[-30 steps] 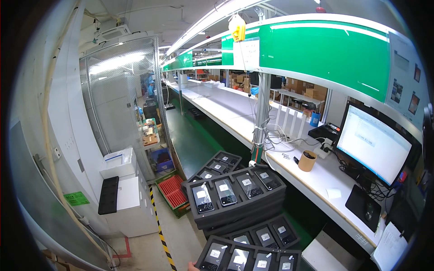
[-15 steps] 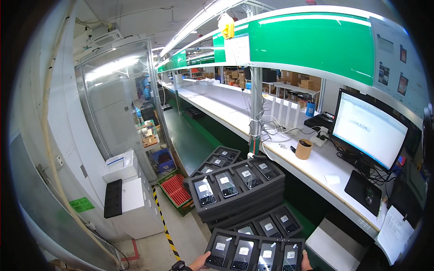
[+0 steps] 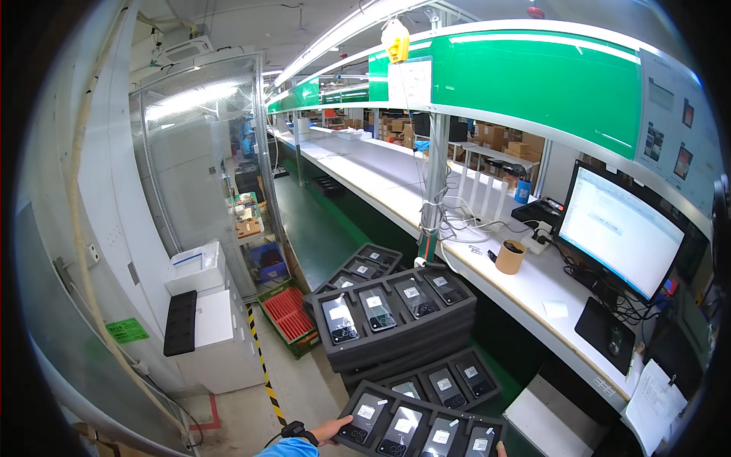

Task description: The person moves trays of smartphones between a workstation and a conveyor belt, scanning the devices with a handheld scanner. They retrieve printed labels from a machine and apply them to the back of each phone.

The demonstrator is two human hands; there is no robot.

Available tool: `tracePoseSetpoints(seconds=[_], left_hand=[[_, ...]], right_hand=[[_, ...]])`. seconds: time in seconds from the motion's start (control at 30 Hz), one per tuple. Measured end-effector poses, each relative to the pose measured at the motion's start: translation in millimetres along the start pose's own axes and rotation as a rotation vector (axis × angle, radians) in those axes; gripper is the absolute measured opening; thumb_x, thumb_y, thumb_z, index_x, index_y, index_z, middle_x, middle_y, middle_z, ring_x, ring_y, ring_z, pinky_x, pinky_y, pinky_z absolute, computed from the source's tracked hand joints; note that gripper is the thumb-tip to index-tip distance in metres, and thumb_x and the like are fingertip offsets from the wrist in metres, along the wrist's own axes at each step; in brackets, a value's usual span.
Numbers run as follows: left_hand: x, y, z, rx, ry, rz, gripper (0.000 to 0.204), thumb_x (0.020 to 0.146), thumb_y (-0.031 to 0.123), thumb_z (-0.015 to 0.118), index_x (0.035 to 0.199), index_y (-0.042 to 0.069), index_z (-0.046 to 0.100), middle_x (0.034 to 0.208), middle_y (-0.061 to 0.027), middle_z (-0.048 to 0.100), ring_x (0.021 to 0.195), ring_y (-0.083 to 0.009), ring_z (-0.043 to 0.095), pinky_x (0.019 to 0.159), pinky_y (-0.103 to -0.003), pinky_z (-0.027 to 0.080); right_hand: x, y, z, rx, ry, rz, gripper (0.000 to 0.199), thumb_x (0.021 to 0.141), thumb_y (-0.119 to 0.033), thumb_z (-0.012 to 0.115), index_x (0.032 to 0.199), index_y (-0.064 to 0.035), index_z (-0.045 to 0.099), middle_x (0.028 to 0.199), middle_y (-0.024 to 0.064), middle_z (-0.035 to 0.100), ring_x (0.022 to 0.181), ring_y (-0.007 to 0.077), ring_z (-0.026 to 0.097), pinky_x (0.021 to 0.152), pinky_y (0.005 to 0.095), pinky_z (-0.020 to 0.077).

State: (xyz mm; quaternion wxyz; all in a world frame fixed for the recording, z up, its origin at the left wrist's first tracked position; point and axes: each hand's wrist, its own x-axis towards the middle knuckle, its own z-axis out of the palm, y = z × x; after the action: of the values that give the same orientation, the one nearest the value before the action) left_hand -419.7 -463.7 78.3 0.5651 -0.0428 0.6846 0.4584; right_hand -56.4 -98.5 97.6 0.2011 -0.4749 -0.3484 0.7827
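A dark foam tray (image 3: 421,428) sits at the bottom edge, carrying 4 phones (image 3: 403,430) face-down in 1 row. The left hand (image 3: 329,431) clamps its left corner, thumb on top. Only a sliver of the right hand (image 3: 501,449) shows; its grip cannot be told. Beyond stands a stack of trays (image 3: 396,324) topped with 4 phones.

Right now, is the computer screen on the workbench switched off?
No, the monitor on the white workbench is lit, showing a bright white window.
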Motion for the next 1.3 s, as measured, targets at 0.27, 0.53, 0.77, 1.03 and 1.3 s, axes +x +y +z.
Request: tracePoseSetpoints(seconds=[0.27,0.53,0.77,1.03,1.3], left_hand=[[5,-11,-3,-0.109,0.004,0.012,0.059,0.098,0.065,0.054,0.132,0.018,0.062,0.115,-0.0025,0.072,0.099,-0.0171,0.062,0.084,-0.039,0.047],[9,-10,-3,-0.031,0.06,0.036,0.055,0.097,0.056,0.057,0.132,0.015,0.062,0.117,-0.0022,0.071,0.099,-0.0179,0.063,0.084,-0.042,0.05],[3,-17,11,-0.097,0.244,0.295,0.048,0.095,0.048,0.062,0.109,0.004,0.071,0.082,-0.0037,0.069,0.062,-0.0149,0.064,0.047,-0.032,0.046],[-31,-14,34,-0.098,0.33,0.351,0.047,0.097,0.033,0.068,0.117,-0.009,0.068,0.1,-0.0101,0.074,0.082,-0.0158,0.069,0.074,-0.028,0.054],[-15,-4,39,-0.041,0.219,0.444,0.052,0.104,0.04,0.06,0.123,-0.007,0.067,0.114,-0.0093,0.071,0.102,-0.0156,0.064,0.093,-0.032,0.049]], right_hand=[[4,8,-5,0.045,-0.001,0.016,0.055,0.104,-0.046,0.054,0.136,-0.0018,0.064,0.132,0.0174,0.069,0.116,0.0304,0.068,0.101,0.0423,0.0526],[7,11,-8,0.124,-0.057,0.031,0.055,0.104,-0.045,0.053,0.139,-0.0042,0.063,0.134,0.0171,0.068,0.117,0.0308,0.068,0.103,0.0428,0.0529],[-20,-9,3,0.053,-0.095,0.074,0.066,0.103,-0.059,0.051,0.138,-0.0052,0.063,0.128,0.0141,0.072,0.106,0.0274,0.073,0.097,0.0403,0.0584],[-47,13,-37,0.074,0.011,0.183,0.068,0.102,-0.06,0.053,0.139,-0.004,0.061,0.129,0.013,0.071,0.11,0.0259,0.071,0.095,0.0374,0.0571],[-117,-10,-30,0.14,0.105,-0.011,0.065,0.104,-0.053,0.054,0.142,-0.001,0.057,0.133,0.014,0.068,0.113,0.024,0.069,0.098,0.0364,0.0547]])
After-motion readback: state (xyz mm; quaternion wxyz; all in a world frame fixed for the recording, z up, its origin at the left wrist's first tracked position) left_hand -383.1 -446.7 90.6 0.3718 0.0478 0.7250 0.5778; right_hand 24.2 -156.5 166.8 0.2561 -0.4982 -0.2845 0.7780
